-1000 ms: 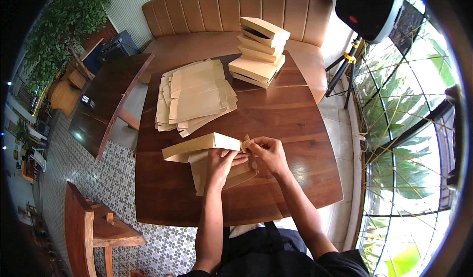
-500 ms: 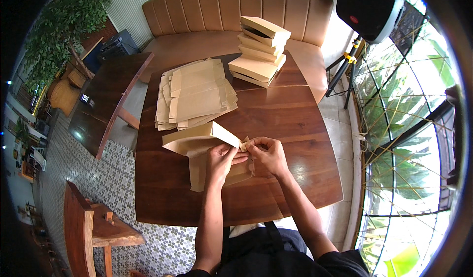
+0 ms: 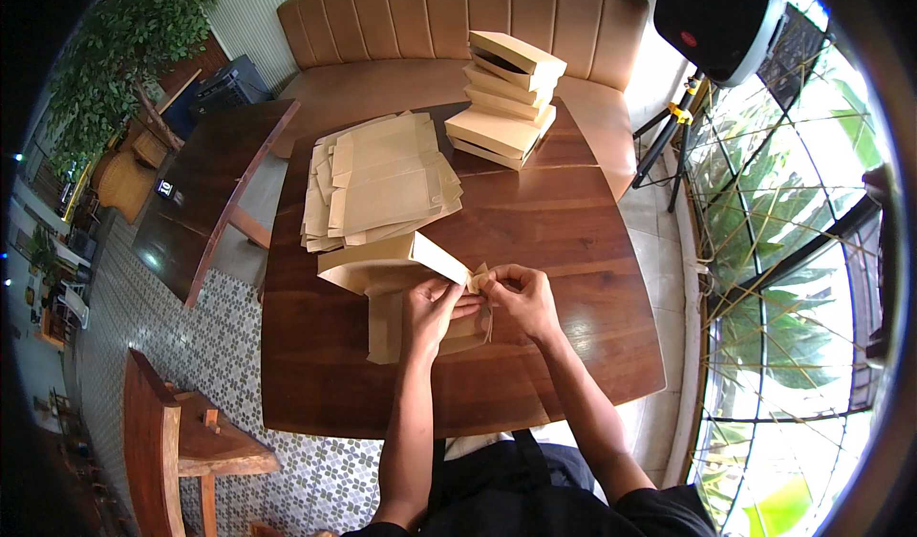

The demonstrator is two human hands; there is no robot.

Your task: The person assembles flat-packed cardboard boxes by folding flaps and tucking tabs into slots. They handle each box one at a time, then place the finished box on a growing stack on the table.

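Note:
A partly folded brown cardboard box stands on the near half of the wooden table, one panel raised and another spread toward me. My left hand grips the box near its right corner, thumb and fingers closed on the cardboard. At that same corner, my right hand pinches a small folded flap between thumb and fingertips. The fingers partly cover the fold. Just beyond the box lies a pile of flat cardboard blanks. Several folded boxes are stacked at the far right of the table.
The dark wooden table is backed by a curved brown bench. A second table stands at left, with a wooden chair nearer me. A black speaker on a tripod and a gridded window are at right.
The near panel of the box has lifted slightly, and its lower edge sits a bit farther from me. Both hands keep their hold at the corner with only small finger movement.

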